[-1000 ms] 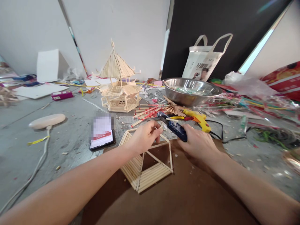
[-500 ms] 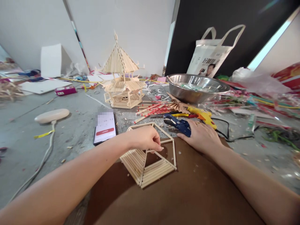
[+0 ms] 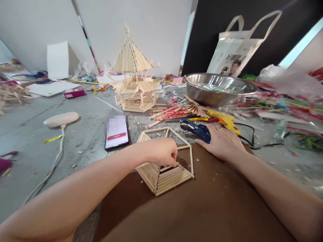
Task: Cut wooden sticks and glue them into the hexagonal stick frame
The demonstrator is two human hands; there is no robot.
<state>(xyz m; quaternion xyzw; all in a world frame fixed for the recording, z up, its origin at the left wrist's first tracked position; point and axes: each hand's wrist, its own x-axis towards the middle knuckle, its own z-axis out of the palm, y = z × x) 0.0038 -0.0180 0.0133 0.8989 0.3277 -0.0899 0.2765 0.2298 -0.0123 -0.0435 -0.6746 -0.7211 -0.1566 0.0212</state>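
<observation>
A hexagonal roof frame of thin wooden sticks (image 3: pixel 164 174) lies on a brown board (image 3: pixel 202 208) in front of me. My left hand (image 3: pixel 158 152) is curled over the frame's middle, fingertips pinched on a short stick laid against the slats. To the right, my right hand (image 3: pixel 222 143) rests on the board's far edge, wrapped round a blue hand tool (image 3: pixel 195 128) that lies on the floor. A yellow glue gun (image 3: pixel 223 120) lies just behind that hand.
A finished stick pagoda (image 3: pixel 133 80) stands farther back. A phone (image 3: pixel 116 131) lies left of the frame, a steel basin (image 3: pixel 219 89) at the right rear, red-tipped sticks (image 3: pixel 166 114) between. A white cable (image 3: pixel 50 171) runs at the left; scraps litter the floor.
My left hand came down from near the blue tool onto the frame's middle. My right hand lowered the blue tool to the floor and now rests on it.
</observation>
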